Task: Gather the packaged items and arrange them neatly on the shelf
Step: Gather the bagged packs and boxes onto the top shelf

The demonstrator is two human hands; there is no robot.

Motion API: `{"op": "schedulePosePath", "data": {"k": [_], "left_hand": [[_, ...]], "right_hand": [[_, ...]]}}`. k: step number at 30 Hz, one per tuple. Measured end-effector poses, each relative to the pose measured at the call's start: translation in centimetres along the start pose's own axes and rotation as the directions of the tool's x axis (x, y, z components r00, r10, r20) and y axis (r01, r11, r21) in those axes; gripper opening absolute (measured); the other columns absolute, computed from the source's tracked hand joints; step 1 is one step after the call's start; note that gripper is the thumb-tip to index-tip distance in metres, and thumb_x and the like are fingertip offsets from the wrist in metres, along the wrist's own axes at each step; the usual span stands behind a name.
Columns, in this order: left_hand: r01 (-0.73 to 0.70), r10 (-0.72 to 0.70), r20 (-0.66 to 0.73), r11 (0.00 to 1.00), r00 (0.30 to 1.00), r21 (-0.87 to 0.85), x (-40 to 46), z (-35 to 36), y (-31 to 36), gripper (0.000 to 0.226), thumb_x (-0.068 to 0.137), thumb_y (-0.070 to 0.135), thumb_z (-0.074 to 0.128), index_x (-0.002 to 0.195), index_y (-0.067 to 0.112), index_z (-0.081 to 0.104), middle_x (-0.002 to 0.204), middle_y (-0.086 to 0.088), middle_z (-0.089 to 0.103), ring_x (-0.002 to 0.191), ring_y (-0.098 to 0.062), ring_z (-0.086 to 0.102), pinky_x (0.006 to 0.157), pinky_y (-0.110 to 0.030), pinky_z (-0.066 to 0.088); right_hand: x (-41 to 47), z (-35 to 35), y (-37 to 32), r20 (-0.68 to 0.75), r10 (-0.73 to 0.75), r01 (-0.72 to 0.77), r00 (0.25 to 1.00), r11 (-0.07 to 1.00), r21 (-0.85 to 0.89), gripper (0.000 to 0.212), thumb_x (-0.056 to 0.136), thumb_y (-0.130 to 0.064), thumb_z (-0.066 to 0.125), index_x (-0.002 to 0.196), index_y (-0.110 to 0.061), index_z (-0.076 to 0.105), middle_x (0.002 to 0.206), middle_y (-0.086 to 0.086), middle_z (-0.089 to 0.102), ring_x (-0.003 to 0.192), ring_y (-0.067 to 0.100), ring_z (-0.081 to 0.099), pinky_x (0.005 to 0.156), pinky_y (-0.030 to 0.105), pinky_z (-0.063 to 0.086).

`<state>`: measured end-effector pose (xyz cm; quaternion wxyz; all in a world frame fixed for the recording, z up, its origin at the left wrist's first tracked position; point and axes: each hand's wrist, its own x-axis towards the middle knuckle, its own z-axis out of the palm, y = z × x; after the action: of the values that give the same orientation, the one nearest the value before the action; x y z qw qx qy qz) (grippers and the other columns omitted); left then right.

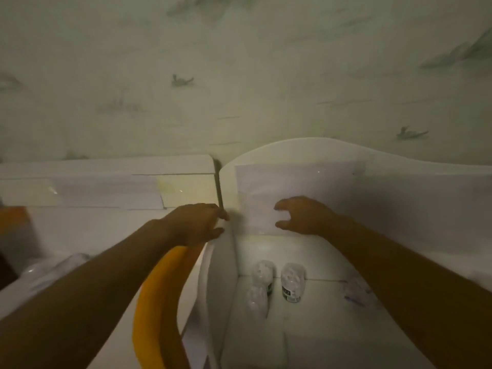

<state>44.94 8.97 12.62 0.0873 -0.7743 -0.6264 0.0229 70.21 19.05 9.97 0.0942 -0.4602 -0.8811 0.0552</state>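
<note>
Head cam showed three wrapped bottles (275,284) standing upright on the white shelf (314,323), below the right hand (300,215), fingers spread, holding nothing; left hand (198,222) loosely curled, farther off.

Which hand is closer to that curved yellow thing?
Left. The left hand sits right at the yellow thing's top end; the right hand is off to its right, above the shelf.

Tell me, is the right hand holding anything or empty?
Empty. The right hand hangs open above the white shelf, fingers curled apart with nothing between them.
</note>
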Motion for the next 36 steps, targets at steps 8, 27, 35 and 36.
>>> {"op": "schedulePosePath", "data": {"k": [8,27,35,36], "left_hand": [[0.179,-0.179,0.011,0.983,0.984,0.04,-7.1,1.0,-10.2,0.045,0.096,0.041,0.049,0.14,0.031,0.042,0.147,0.006,0.044,0.128,-0.015,0.048,0.104,-0.033,0.041],[0.227,-0.211,0.241,0.973,0.947,-0.042,-25.0,10.6,-36.6,0.048,0.093,0.043,0.053,0.139,0.034,0.042,0.143,0.009,0.046,0.127,-0.011,0.046,0.105,-0.029,0.04],[0.282,-0.224,0.362,0.952,0.905,-0.116,-26.2,16.1,-40.0,0.061,0.091,0.051,0.054,0.145,0.034,0.032,0.154,0.006,0.033,0.14,-0.015,0.033,0.114,-0.032,0.028],[0.284,-0.22,0.375,0.951,0.901,-0.124,-26.2,16.5,-40.0,0.064,0.09,0.053,0.055,0.146,0.034,0.031,0.155,0.007,0.031,0.141,-0.015,0.031,0.114,-0.032,0.027]], "right_hand": [[1.6,-1.3,-9.3,-0.148,-0.107,0.122,0.983,0.988,0.095,0.046,0.089,-0.042,0.064,0.13,-0.024,0.058,0.139,-0.002,0.054,0.126,0.019,0.05,0.11,0.037,0.037],[8.7,9.8,-37.2,0.071,-0.094,0.097,0.993,0.994,-0.049,0.046,0.092,-0.044,0.059,0.133,-0.024,0.053,0.144,0.0,0.05,0.132,0.02,0.044,0.111,0.042,0.038],[13.2,14.6,-40.1,0.137,-0.085,0.093,0.987,0.994,-0.052,0.048,0.09,-0.045,0.061,0.133,-0.027,0.053,0.142,0.0,0.051,0.131,0.02,0.046,0.109,0.041,0.04],[13.9,15.3,-40.1,0.146,-0.082,0.089,0.986,0.995,-0.046,0.048,0.09,-0.046,0.061,0.133,-0.028,0.052,0.142,0.0,0.051,0.131,0.02,0.046,0.108,0.041,0.04]]}}
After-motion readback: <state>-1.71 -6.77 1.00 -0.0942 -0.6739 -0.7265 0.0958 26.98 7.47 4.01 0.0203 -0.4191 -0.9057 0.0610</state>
